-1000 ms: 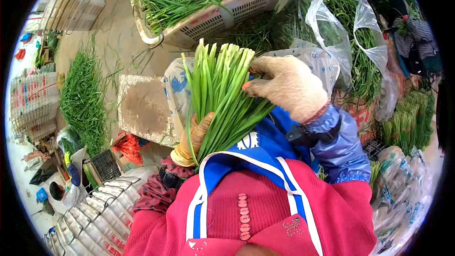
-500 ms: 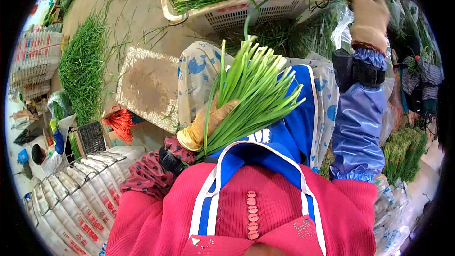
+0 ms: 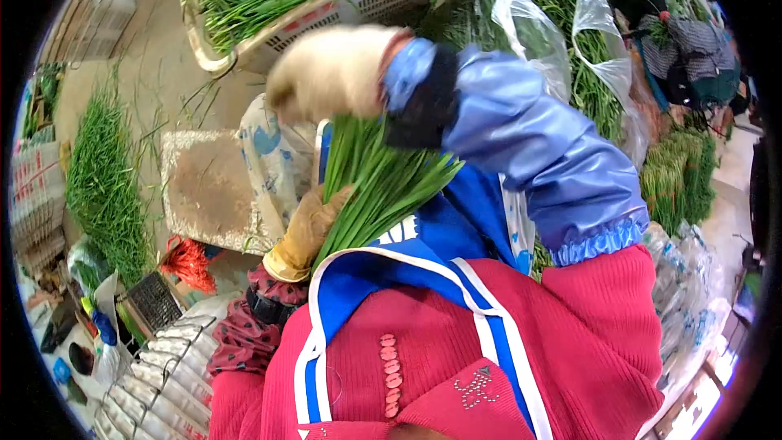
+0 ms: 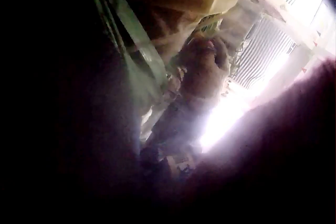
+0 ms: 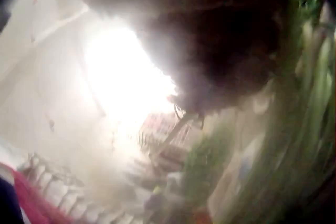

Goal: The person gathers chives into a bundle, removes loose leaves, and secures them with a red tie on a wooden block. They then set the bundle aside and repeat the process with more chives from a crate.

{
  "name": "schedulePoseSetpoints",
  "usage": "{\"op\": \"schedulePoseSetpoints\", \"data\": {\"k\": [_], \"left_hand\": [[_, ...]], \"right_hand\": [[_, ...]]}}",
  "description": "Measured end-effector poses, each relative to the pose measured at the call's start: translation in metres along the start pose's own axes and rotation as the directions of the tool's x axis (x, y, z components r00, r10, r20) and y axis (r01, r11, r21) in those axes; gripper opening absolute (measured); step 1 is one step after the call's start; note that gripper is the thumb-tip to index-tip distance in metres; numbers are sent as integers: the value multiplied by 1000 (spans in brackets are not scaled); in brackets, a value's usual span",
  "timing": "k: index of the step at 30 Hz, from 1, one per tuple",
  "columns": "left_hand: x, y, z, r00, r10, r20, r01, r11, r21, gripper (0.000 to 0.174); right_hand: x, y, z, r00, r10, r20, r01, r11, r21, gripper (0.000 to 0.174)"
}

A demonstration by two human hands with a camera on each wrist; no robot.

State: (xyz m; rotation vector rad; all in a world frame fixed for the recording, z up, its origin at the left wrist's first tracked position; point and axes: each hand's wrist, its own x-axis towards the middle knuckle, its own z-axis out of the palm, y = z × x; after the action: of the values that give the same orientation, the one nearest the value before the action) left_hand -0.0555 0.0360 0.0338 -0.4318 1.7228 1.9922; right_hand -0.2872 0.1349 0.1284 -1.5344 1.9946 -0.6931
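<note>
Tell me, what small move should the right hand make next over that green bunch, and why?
Probably pat the tips of the bunch level: the left hand grips its stalks low, they fan out unevenly, and the blurred right hand hangs over them.

The right hand [image 3: 330,73] is wearing a cream glove of matt knit cloth, blurred here. Its sleeve cover [image 3: 529,147] is shining smooth and glossy blue. The left hand [image 3: 314,224] is wearing a tan matt glove, gripping smooth green stalks [image 3: 383,183]. Far off, a white plastic basket [image 3: 358,8] is sitting beside glossy clear bags [image 3: 521,28]; the near red sweater [image 3: 570,342] is showing ribbed knit.
</note>
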Motion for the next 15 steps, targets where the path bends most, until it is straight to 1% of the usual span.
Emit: {"op": "schedulePoseSetpoints", "data": {"k": [1,2,3,4,5,7,8,9,10,11,12,13,15], "left_hand": [[-3,6,1,1000,18,25,-17,998,-53,45],[-11,26,8,992,-127,-21,124,985,-122,47],[-14,28,8,999,-33,-21,31,998,-60,48],[-17,29,8,998,61,-17,-61,998,2,49],[-19,29,8,993,115,-28,-114,992,46,51],[-23,28,9,974,222,-49,-213,967,137,54],[-25,29,11,983,164,-81,-159,985,68,54],[-24,27,11,996,27,-90,-36,995,-97,56],[-24,26,11,989,-110,-98,81,961,-263,58],[-23,20,9,994,-87,-73,63,958,-278,59],[-22,15,7,997,-63,-51,45,955,-293,60],[-21,12,5,999,-38,-31,26,952,-305,61],[-22,15,14,997,-45,-55,22,929,-369,63]], "right_hand": [[-2,20,-12,978,71,-197,-68,997,22,34],[-8,46,-32,927,149,-346,-151,988,19,38],[-20,63,-53,846,214,-488,-229,973,28,43],[-42,61,-74,776,337,-533,-325,938,118,33],[-66,61,-91,689,455,-564,-409,887,216,26],[-101,86,-96,716,423,-555,-557,826,-87,22],[-116,86,-89,739,493,-460,-565,825,-24,40],[-131,82,-76,754,554,-353,-579,814,41,63],[-144,85,-59,823,532,-201,-502,845,182,76],[-152,77,-44,800,595,75,-567,711,416,86],[-155,54,-29,780,624,40,-600,729,329,89],[-159,43,-12,816,577,25,-542,750,380,88],[-157,39,26,788,603,-124,-511,753,415,71]]}}
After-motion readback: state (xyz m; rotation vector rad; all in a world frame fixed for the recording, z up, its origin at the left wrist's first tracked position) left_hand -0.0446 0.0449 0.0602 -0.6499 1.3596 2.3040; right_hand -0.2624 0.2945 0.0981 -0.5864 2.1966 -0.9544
